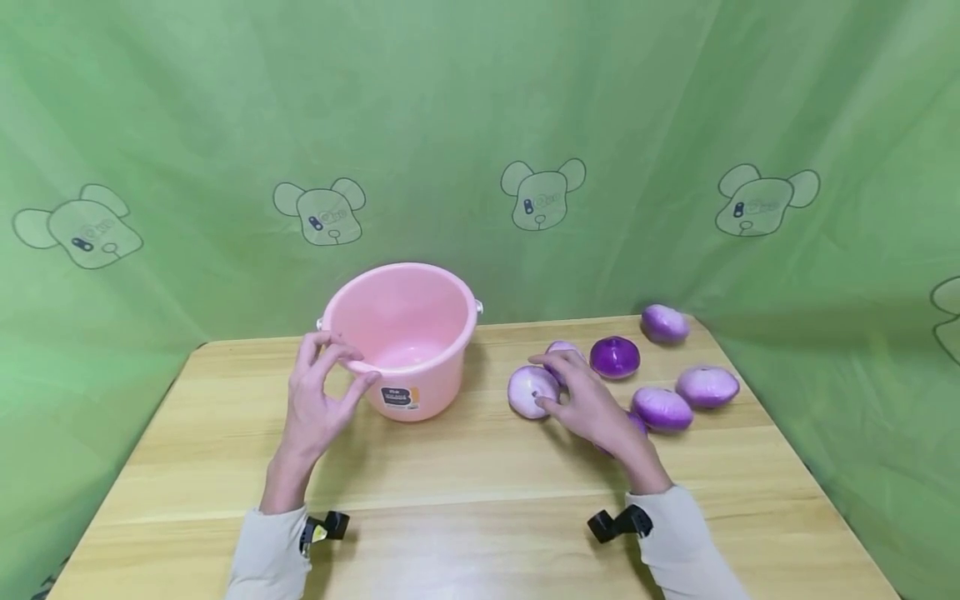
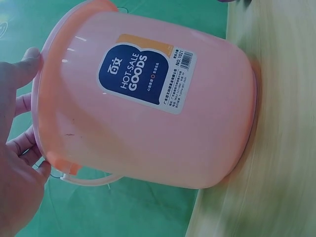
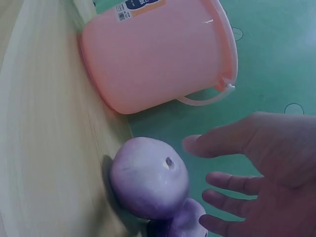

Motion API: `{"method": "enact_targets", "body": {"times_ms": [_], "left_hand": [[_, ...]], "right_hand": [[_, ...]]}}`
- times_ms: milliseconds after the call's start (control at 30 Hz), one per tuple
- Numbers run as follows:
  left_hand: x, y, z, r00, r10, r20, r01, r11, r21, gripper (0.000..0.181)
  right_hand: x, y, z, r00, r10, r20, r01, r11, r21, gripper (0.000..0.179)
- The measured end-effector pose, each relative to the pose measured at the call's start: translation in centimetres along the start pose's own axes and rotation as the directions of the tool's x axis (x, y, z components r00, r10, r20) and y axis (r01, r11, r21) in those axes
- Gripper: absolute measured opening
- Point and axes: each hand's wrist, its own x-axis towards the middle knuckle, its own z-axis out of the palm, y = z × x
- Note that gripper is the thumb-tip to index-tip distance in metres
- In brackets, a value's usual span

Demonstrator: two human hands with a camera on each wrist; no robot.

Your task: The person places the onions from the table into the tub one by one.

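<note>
A pink plastic bucket (image 1: pixel 450 375) stands upright on the wooden table with a printed label (image 2: pixel 143 74) on its front. My left hand (image 1: pixel 315 408) grips its near rim, thumb on the outside and fingers over the edge. To the right, a pale purple onion (image 3: pixel 148 180) rests on the table. Above and beside this onion hovers my right hand (image 1: pixel 588 404), fingers spread and thumb near its top; nothing is held in it. Another onion (image 3: pixel 190 217) sits right behind the pale one, partly covered by the right hand in the head view.
A dark purple onion (image 1: pixel 615 357) and several lighter onions (image 1: pixel 707 387) lie on the table's right side, one onion (image 1: pixel 664 323) close to the back corner. A green cloth (image 1: pixel 450 125) hangs behind the table (image 1: pixel 465 542) and along its sides.
</note>
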Motion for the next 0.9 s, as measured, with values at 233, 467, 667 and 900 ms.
{"method": "enact_targets", "body": {"times_ms": [233, 467, 667, 900], "left_hand": [[-0.1, 0.0, 0.0, 1.0, -0.015, -0.022, 0.014, 1.0, -0.025, 0.026], [0.3, 1.6, 0.0, 0.998, -0.03, -0.053, 0.025, 0.996, -0.088, 0.035], [0.7, 3.6, -0.5, 0.997, -0.043, -0.063, 0.033, 0.989, -0.145, 0.033], [0.8, 3.7, -0.6, 0.997, -0.037, -0.062, 0.027, 0.988, -0.153, 0.033]], "right_hand": [[0.5, -0.8, 0.4, 1.0, -0.001, -0.004, 0.0, 0.999, -0.054, 0.06], [0.9, -0.8, 1.0, 0.999, 0.052, 0.009, -0.051, 0.995, -0.083, 0.057], [0.9, -0.8, 1.3, 0.996, 0.081, 0.037, -0.079, 0.995, -0.055, 0.057], [1.0, -0.5, 1.8, 0.993, 0.103, 0.054, -0.1, 0.993, -0.063, 0.055]]}}
